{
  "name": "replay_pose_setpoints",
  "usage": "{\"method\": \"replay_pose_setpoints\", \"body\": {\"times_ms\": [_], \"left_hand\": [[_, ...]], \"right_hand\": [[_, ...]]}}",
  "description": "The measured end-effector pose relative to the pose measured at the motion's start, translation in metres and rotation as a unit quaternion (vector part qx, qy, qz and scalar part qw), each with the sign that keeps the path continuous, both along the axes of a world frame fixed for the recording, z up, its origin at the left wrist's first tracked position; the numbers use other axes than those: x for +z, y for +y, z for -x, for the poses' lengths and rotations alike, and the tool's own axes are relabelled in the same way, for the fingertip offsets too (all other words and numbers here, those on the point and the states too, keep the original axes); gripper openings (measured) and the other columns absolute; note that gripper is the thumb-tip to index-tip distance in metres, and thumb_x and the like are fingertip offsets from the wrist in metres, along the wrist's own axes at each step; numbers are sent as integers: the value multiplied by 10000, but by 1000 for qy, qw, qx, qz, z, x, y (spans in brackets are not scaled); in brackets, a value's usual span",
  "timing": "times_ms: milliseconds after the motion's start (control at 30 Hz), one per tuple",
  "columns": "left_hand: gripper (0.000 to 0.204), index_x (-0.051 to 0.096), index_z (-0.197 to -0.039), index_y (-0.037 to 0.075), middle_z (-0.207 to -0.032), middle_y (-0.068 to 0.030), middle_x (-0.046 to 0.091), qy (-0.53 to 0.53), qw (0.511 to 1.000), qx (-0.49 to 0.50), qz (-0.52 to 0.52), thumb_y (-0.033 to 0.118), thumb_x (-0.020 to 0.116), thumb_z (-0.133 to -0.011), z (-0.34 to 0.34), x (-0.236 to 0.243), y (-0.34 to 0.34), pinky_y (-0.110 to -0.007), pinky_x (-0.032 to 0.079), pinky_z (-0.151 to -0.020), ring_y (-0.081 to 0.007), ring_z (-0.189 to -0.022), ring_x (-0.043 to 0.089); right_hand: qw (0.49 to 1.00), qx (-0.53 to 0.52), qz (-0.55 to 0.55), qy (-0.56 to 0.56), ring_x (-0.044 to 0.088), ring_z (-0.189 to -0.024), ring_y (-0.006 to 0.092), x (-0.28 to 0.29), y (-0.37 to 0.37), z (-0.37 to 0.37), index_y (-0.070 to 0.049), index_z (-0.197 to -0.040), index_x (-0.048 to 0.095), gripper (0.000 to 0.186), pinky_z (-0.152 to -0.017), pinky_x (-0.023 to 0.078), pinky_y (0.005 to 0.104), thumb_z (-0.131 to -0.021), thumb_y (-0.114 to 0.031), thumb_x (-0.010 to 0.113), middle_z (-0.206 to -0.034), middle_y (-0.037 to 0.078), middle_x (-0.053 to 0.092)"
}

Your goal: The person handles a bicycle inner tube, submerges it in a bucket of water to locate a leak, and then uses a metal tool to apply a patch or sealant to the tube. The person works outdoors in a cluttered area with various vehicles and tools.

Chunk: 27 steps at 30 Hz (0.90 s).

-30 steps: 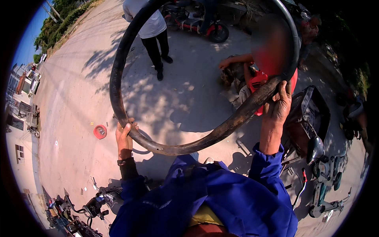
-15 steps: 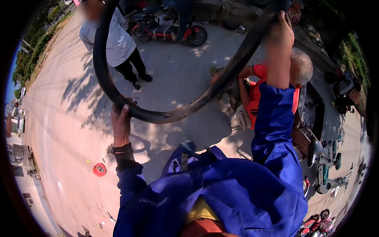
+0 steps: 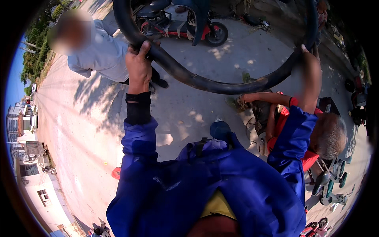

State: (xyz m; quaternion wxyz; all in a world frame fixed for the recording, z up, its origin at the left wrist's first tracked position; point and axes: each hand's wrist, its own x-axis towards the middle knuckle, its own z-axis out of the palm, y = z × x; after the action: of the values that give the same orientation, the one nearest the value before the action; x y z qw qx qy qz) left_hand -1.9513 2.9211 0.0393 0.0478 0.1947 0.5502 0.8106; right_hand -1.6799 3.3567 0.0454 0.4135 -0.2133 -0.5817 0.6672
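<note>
A large black inner tube (image 3: 209,85) hangs in a loop in front of me, its top running out of the upper edge, with worn brownish patches along its lower curve. My left hand (image 3: 138,65) grips the tube's left side, thumb over it and fingers behind. My right hand (image 3: 310,69), partly blurred, holds the opposite side high up, its fingertips at the rubber. Both arms are stretched forward in blue sleeves.
A person in white (image 3: 98,55) stands at left, another in red (image 3: 306,160) is low beside me at right, near a metal part. A red scooter (image 3: 181,29) is ahead, small scooters (image 3: 331,185) at right, a red bowl (image 3: 116,172) on the concrete ground (image 3: 71,126).
Both hands and the tube have moved higher in view, away from my body, and the left hand has shifted right. The person in white now appears further left and the one in red lower.
</note>
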Motion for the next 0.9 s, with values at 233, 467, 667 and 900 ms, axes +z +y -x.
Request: {"method": "replay_pose_setpoints", "body": {"times_ms": [233, 467, 667, 900], "left_hand": [[282, 559, -1188, -63, -1063, -165, 688, 9, 999, 36, 29, 65, 684, -971, 108, 19, 83, -411, 593, -849, -319, -969, 715], [266, 557, -1196, -64, -1073, -155, 687, 15, 1000, -4, 19, 50, 654, -975, 250, 8, 171, -402, 612, -794, -303, -953, 726], [401, 504, -1295, -51, -1197, -186, 647, -13, 994, -106, 13, 83, 691, -966, 345, -11, 279, -443, 581, -947, -334, -1107, 676], [356, 509, -1255, -6, -1137, -102, 652, -14, 971, -231, 64, 19, 672, -939, 398, -26, 454, -328, 528, -932, -178, -1029, 644]], "right_hand": [[971, 160, 135, -114, 637, -1189, 353, -91, 73, 92, -21, -1473, 398, 662, -941, 561, 489, -907, -88, 735, -1389, 167, 559], [990, 74, 115, -40, 642, -1184, 370, -102, 157, 214, 60, -1427, 442, 582, -938, 579, 485, -951, -128, 720, -1377, 196, 566], [995, -50, 69, 50, 576, -1274, 388, -74, 224, 255, 39, -1521, 355, 659, -1063, 501, 499, -990, -169, 684, -1436, 209, 524], [985, -125, 52, -106, 587, -1266, 408, -56, 230, 258, -115, -1593, 212, 851, -984, 550, 514, -905, -25, 704, -1464, 248, 469]]}}
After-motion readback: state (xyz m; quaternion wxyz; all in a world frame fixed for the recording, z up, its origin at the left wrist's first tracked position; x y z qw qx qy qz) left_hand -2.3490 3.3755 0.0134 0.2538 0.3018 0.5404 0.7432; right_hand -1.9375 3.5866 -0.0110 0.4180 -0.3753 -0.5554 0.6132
